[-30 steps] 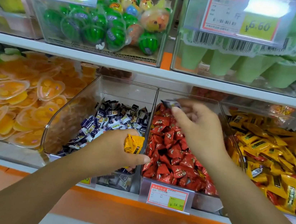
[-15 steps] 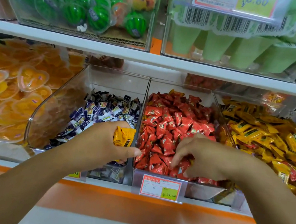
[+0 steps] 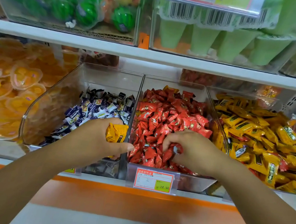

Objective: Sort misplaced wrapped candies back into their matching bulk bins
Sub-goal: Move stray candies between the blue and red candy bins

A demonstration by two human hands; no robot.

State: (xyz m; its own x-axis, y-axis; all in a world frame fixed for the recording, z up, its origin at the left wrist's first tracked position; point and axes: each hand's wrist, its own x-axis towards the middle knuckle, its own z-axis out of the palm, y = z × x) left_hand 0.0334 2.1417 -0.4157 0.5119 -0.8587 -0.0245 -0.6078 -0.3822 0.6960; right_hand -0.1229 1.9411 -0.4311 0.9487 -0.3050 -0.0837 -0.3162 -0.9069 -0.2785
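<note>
Three clear bulk bins stand side by side on the lower shelf. The left bin (image 3: 110, 77) holds purple-and-white candies (image 3: 98, 109). The middle bin (image 3: 175, 86) holds red candies (image 3: 171, 115). The right bin (image 3: 220, 102) holds yellow candies (image 3: 253, 133) with a few red ones mixed in. My left hand (image 3: 93, 138) hovers over the front of the left bin and grips several yellow candies (image 3: 115, 133). My right hand (image 3: 193, 149) reaches into the front of the middle bin, its fingers curled into the red candies and pinching a small wrapped piece (image 3: 175, 149).
A bin of orange jelly cups (image 3: 4, 93) sits at far left. The white upper shelf (image 3: 150, 55) carries bins of green watermelon toys (image 3: 63, 5) and pale green cups (image 3: 228, 41). A red price tag (image 3: 153, 180) hangs on the middle bin's front. An orange floor strip runs below.
My right hand, which held a dark candy high at the back of the bins a second ago, has dropped to the front of the red bin and dug in. The left hand stays put.
</note>
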